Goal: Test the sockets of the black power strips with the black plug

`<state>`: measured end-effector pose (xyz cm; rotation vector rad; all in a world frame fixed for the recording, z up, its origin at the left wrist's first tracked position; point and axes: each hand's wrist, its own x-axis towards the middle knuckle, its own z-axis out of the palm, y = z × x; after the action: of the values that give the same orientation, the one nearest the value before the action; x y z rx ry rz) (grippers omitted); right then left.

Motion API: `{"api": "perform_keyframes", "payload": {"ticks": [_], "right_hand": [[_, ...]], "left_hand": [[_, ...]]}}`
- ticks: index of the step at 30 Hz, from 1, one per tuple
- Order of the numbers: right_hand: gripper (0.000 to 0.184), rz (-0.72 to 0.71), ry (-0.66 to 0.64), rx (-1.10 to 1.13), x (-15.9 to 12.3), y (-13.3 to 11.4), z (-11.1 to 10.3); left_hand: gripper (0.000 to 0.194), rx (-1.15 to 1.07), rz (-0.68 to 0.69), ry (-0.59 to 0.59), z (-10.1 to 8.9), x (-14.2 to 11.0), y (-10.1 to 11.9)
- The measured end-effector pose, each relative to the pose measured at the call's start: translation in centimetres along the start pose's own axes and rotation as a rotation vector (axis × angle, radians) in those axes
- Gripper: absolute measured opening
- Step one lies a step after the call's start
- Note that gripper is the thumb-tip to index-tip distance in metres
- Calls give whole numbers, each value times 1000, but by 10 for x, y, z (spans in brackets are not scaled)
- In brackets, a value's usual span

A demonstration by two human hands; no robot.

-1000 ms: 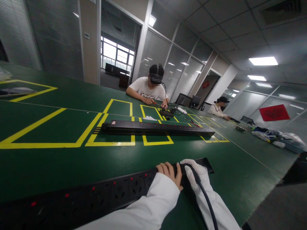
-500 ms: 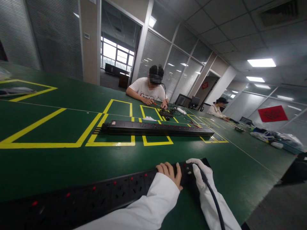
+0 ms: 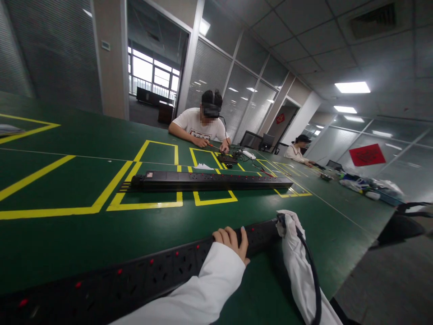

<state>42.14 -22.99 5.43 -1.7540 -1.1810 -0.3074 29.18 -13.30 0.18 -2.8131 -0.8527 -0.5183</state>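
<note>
A long black power strip (image 3: 152, 271) with a row of small red lights or switches runs from the lower left toward the middle of the green table, raised at its right end. My left hand (image 3: 233, 243), bare with a white sleeve, is closed around it near that end. My right hand (image 3: 289, 225), in a white glove, is closed at the very end of the strip; its fingertips are partly hidden. A black cable (image 3: 309, 266) comes from beside the glove and runs down along my right forearm. Another black power strip (image 3: 213, 180) lies flat farther in.
Yellow tape (image 3: 145, 206) marks boxes on the green table (image 3: 128, 232). Across it a person (image 3: 199, 126) works with both hands at small dark parts and wires. A second person (image 3: 297, 151) sits at the far right, near bagged items (image 3: 368, 185). A chair (image 3: 402, 225) stands at the right edge.
My right hand has turned and moved onto the end of the power strip, covering it. My left hand has kept its hold. The camera view has shifted slightly to the right.
</note>
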Motion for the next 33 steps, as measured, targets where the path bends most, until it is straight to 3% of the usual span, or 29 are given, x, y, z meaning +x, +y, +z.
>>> {"api": "perform_keyframes", "payload": {"ticks": [10, 18, 25, 33], "right_hand": [[26, -92, -129, -102, -5, 10, 12], [30, -250, -215, -165, 15, 34, 23], [21, -329, -181, -254, 8, 55, 26], [26, -439, -104, -340, 0, 63, 27]], "left_hand": [[72, 5, -11, -23, -3, 0, 0], [71, 2, -20, -55, -6, 0, 1], [73, -26, -27, -82, -5, 3, 1], [79, -83, -12, -91, -2, 20, 17]]}}
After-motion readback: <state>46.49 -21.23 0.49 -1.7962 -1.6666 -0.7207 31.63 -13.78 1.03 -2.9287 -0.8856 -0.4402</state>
